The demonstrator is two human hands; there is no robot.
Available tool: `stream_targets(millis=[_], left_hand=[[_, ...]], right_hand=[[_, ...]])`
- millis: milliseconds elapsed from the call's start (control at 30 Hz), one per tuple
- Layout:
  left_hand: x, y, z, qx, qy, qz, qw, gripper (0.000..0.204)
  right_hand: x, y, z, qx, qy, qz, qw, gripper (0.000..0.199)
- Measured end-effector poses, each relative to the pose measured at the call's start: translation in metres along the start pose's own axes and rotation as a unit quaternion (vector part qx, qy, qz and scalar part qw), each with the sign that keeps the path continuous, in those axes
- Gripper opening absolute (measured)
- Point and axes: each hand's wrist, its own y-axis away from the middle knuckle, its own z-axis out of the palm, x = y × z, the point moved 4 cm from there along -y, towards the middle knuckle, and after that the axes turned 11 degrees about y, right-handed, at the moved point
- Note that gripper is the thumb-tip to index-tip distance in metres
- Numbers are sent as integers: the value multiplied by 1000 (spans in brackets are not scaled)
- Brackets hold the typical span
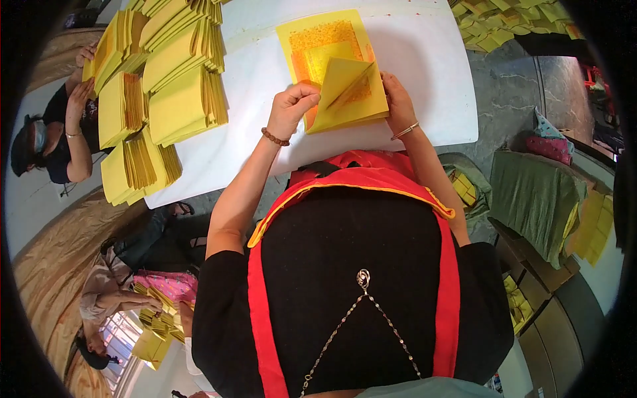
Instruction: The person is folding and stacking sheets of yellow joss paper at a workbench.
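Note:
A stack of yellow paper sheets (318,33) with an orange speckled print lies in front of me on the white table. My left hand (292,109) pinches the near left corner of the top sheet, whose flap is lifted and bent back over the print. At the right edge of the stack, my right hand (397,103) grips the paper, its thumb near the border and its fingers partly hidden beneath. The lower corner of the stack is raised toward me. A beaded bracelet is on my left wrist and a bangle on my right.
Several folded yellow paper bundles (189,103) are piled on the left of the white table (438,79). Beyond them a masked person (79,126) handles similar bundles. Another person (106,298) works at lower left. Green sacks (531,192) and cardboard boxes (531,265) stand at right; more yellow paper lies at far right.

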Motion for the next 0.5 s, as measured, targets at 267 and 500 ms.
stream_targets(millis=[267,500], left_hand=[[2,0,1,-7,-2,6,1000,9],[1,-1,0,-15,-14,11,1000,9]], right_hand=[[-1,1,1,2,6,24,1000,33],[-3,2,2,7,-5,26,1000,32]])
